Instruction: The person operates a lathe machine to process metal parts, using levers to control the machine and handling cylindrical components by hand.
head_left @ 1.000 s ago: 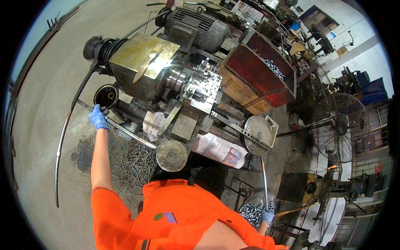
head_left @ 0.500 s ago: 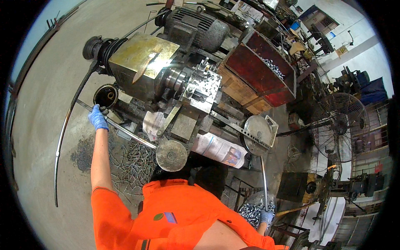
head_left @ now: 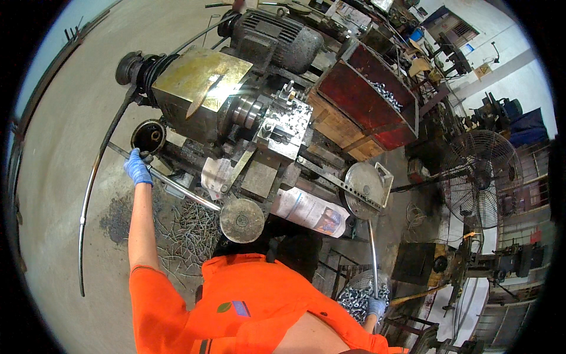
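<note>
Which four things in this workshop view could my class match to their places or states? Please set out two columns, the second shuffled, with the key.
Column one
1. Blue-gloved left hand
2. Blue-gloved right hand
3. Open red box
4. Round wire-caged fan

Column two
A. Holding small shiny metal pieces
B. Gripping the slim silver metal rod beside a heap of silvery metal parts
C. Near the picture's right edge
D. Gripping the long silver metal bar

Pairs: 1-D, 2-B, 3-A, 4-C.

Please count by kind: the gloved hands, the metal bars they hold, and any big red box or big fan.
Gloved hands: 2 (left hand, right hand)
Metal bars: 2 (left bar, right bar)
Big red box: 1
Big fan: 1
Total: 6
</note>
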`<action>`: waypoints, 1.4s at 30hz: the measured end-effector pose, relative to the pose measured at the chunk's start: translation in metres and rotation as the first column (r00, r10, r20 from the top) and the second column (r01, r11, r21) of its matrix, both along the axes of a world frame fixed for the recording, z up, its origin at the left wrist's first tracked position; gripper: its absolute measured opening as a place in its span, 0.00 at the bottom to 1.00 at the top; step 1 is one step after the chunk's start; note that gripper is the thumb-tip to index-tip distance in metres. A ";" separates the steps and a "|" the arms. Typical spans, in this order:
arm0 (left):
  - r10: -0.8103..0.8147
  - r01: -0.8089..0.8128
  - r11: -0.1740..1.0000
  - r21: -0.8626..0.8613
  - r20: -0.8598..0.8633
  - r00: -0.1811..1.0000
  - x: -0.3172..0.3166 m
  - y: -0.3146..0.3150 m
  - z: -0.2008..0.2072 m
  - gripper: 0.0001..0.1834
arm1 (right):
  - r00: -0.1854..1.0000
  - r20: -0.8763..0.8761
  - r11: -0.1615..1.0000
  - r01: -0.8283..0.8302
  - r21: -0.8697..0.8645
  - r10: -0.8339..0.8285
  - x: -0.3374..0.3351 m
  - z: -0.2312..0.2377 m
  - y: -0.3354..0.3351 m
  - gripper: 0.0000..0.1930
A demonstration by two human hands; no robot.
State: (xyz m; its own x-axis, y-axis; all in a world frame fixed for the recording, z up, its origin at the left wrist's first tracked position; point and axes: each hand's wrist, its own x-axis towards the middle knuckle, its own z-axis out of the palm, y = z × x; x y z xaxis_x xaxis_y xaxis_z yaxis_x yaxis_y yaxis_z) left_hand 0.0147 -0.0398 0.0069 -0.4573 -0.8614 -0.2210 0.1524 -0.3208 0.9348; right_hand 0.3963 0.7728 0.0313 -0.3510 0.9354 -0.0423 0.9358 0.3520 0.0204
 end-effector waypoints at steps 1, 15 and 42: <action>0.001 -0.001 1.000 0.006 -0.007 1.000 0.000 0.000 -0.001 0.08 | 1.000 -0.003 1.000 -0.015 0.009 0.015 0.006 -0.008 0.009 0.17; 0.008 -0.007 0.999 0.034 -0.029 1.000 -0.001 0.001 -0.001 0.08 | 0.999 0.048 0.998 0.002 0.057 -0.004 -0.001 0.001 -0.008 0.18; 0.021 -0.021 0.998 0.051 -0.006 1.000 0.002 0.005 0.010 0.09 | 0.998 -0.042 0.999 0.046 0.005 -0.045 -0.010 0.019 -0.039 0.17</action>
State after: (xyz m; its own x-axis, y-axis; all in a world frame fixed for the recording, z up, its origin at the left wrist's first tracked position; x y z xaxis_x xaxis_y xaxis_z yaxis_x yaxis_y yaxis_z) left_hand 0.0162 -0.0346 0.0165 -0.4409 -0.8585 -0.2618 0.1658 -0.3646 0.9163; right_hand 0.3861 0.7333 0.0506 -0.3094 0.9507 -0.0232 0.9509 0.3090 -0.0169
